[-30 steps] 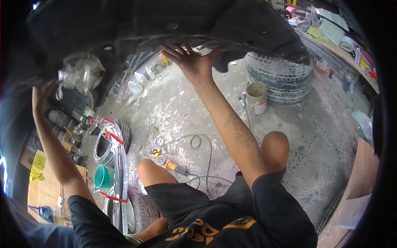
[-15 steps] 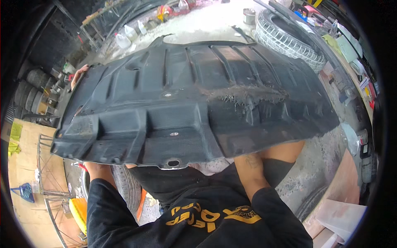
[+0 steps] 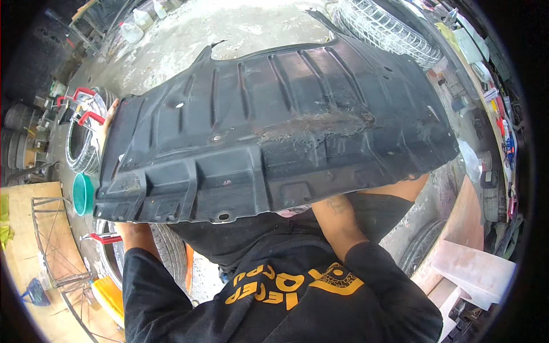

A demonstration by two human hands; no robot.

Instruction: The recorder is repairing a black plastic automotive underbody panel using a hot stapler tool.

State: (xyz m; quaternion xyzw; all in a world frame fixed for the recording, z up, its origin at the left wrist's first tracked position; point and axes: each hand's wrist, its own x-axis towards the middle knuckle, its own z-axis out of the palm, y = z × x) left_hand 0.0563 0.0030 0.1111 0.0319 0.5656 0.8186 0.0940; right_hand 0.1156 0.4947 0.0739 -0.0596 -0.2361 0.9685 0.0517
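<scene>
Currently, the black panel (image 3: 246, 157) is up off the floor (image 3: 194, 34) and spread across the middle of the frame, above the person's thighs, with its ribbed face showing and its near edge running along the lower middle. The left hand (image 3: 107, 118) shows only as a strip at the panel's left edge, seemingly clamped on that edge. The right forearm (image 3: 338, 224) goes under the near edge at lower right of centre; the right hand is hidden beneath, so I cannot tell whether it grips the panel or just props it.

As far as the view shows, the lifting is done and the panel is in hand, but it is not set down anywhere. A rough patch (image 3: 320, 128) right of the panel's centre looks torn or melted, and it is not as smooth as the ribs around it, so that part does not look finished. Whether the underside has been worked on cannot be seen.

Red-handled clamps (image 3: 91, 118) and a green bucket (image 3: 83, 194) stand at the left of the frame, and a whitened tire (image 3: 394, 34) lies at upper right, none of them in use by the hands.
</scene>
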